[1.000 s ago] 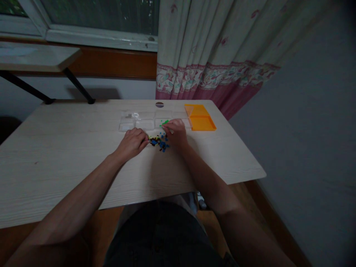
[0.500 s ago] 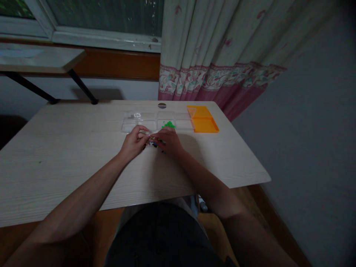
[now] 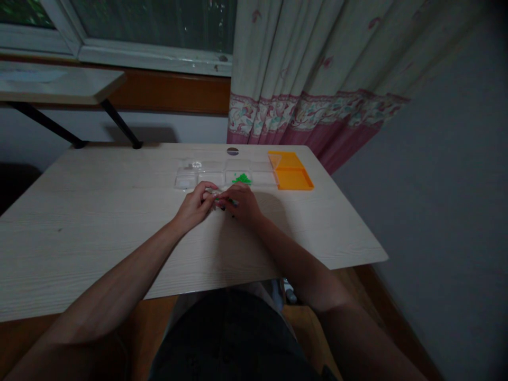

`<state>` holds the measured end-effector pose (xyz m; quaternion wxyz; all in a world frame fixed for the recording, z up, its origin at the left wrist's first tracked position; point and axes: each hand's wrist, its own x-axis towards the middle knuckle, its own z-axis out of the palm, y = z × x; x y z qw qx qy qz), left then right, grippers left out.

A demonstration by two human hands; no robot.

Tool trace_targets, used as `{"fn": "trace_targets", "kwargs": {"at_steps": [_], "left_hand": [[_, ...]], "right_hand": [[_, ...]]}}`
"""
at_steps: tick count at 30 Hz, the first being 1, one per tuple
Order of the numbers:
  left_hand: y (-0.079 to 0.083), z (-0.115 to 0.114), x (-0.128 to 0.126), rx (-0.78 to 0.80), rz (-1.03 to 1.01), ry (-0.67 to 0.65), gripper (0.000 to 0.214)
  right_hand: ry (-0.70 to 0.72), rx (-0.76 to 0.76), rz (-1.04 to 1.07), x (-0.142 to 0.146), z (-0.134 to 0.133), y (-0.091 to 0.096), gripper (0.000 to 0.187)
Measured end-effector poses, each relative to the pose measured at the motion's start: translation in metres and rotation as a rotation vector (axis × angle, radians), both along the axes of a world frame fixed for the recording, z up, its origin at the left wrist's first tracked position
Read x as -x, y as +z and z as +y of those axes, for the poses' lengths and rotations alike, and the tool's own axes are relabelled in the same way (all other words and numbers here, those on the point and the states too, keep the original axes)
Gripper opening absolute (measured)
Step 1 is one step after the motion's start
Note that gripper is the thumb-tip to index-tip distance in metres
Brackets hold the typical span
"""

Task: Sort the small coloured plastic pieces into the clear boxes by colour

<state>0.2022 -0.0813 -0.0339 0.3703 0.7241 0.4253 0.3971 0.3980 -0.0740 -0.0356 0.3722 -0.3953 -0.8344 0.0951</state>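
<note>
My left hand (image 3: 197, 205) and my right hand (image 3: 241, 201) meet over the table, fingertips nearly touching. Both are closed in a pinch, and what lies between the fingertips is too small to name. Small dark and coloured pieces (image 3: 223, 208) lie on the table under and between the hands, partly hidden by the fingers. Just beyond the hands is a row of clear plastic compartment boxes (image 3: 210, 177). One compartment holds a heap of small bright green pieces (image 3: 242, 179).
An orange open case (image 3: 294, 179) sits at the right end of the clear boxes. A dark round spot (image 3: 233, 151) shows near the table's (image 3: 99, 227) back edge. A raised shelf (image 3: 87, 84) on black legs stands at the back left; a curtain (image 3: 278, 114) hangs behind.
The hands stay together over the small pieces, with slight finger movement. Fewer of the loose pieces show between them now. The whole view has shifted slightly.
</note>
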Motion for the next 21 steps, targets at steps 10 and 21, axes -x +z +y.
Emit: {"fn": "trace_targets", "kwargs": {"at_steps": [10, 21], "left_hand": [[0.002, 0.011, 0.009, -0.269, 0.200, 0.129, 0.023], [-0.005, 0.017, 0.018, -0.485, 0.561, 0.077, 0.026]], "right_hand": [[-0.329, -0.012, 0.022, -0.024, 0.016, -0.004, 0.020], [-0.766, -0.023, 0.113, -0.049, 0.032, -0.019, 0.017]]}}
